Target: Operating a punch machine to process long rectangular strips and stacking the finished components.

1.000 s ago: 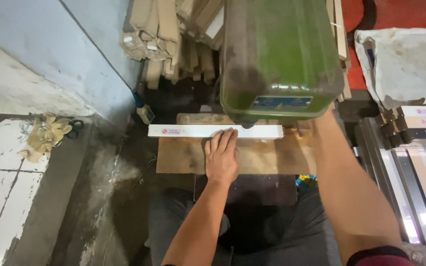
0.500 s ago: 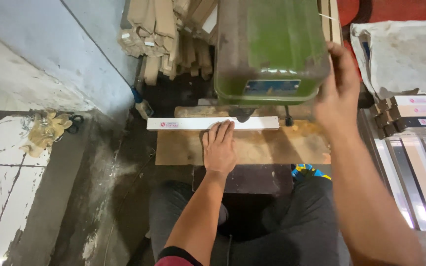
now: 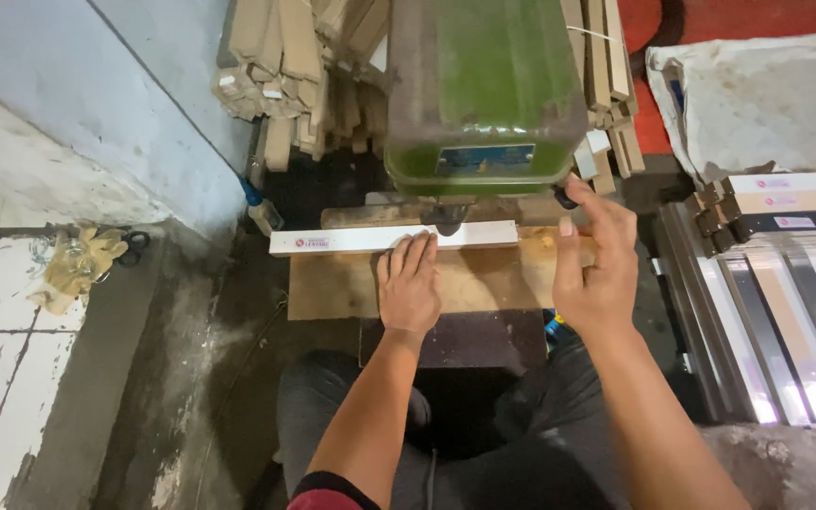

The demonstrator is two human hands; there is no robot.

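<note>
A long white bar (image 3: pixel 351 240) lies across a wooden board (image 3: pixel 484 279) under the head of a green machine (image 3: pixel 484 90). My left hand (image 3: pixel 409 288) lies flat on the board, fingertips pressing the bar's front edge near its middle. My right hand (image 3: pixel 597 260) hovers at the board's right end, fingers spread, its fingertips by a small black knob (image 3: pixel 564 196) on the machine's lower right. It holds nothing that I can see.
Cardboard-wrapped strips (image 3: pixel 285 66) are stacked behind the machine at left. Shiny metal profiles (image 3: pixel 786 302) lie in rows at right, with a white sack (image 3: pixel 767 94) behind. A yellow glove (image 3: pixel 77 264) lies on the tiled floor at left.
My right hand has come down from the machine's upper right side to the knob near the board's right end. The left hand stays on the white bar.
</note>
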